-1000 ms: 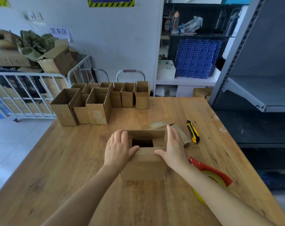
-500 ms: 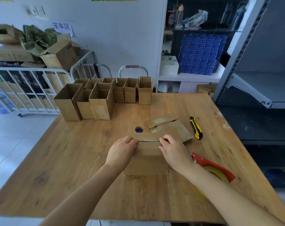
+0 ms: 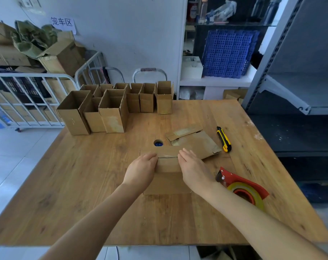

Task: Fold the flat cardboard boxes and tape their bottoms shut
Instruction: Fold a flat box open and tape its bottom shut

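A small brown cardboard box stands on the wooden table in front of me, its upper flaps folded down and meeting in a seam. My left hand presses flat on the left part of the flaps. My right hand presses flat on the right part. A red tape dispenser with yellowish tape lies just right of my right forearm. Flat cardboard blanks lie behind the box.
Several folded open-topped boxes stand in rows at the table's far left. A yellow and black utility knife lies at the right of the flat blanks. A round hole is in the tabletop. Metal shelving stands on the right, a white cage trolley on the left.
The box's top opening has been closed: both hands went from its sides to pushing the flaps down flat. My view has tilted lower and nearer to the table.
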{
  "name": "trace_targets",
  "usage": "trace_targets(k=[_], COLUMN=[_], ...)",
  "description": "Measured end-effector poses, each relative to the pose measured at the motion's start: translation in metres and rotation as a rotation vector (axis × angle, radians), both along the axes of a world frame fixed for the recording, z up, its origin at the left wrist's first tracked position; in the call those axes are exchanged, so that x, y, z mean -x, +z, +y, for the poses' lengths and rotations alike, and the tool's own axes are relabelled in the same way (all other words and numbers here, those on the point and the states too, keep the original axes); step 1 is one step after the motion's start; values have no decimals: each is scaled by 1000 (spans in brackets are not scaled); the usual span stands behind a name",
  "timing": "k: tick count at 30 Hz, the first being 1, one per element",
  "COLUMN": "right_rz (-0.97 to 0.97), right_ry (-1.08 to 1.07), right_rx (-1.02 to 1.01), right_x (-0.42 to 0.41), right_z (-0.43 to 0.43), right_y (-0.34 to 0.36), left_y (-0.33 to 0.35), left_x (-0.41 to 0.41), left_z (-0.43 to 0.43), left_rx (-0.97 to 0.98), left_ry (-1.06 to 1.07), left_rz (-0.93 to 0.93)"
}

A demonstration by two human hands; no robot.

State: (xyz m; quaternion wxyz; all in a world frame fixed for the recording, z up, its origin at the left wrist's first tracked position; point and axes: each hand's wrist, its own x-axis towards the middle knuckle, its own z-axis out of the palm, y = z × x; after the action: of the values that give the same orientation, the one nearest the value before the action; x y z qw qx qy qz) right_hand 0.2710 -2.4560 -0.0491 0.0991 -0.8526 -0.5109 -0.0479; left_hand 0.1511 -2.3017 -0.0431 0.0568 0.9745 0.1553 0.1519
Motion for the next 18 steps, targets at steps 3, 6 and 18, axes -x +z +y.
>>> trace_targets(k=[3, 6, 18], right_rz=[81, 82, 312], right_ry=[-25, -42, -126], right_rx=[37, 3, -100], right_x=[3, 5, -8], right_z=[3, 3, -13], right_y=[3, 1, 3], left_y=[-4, -4, 17], left_x=[-1, -2, -12], left_z=[3, 1, -22], left_rx=[35, 48, -29], left_ry=[-41, -17, 61], left_rz=[14, 37, 247])
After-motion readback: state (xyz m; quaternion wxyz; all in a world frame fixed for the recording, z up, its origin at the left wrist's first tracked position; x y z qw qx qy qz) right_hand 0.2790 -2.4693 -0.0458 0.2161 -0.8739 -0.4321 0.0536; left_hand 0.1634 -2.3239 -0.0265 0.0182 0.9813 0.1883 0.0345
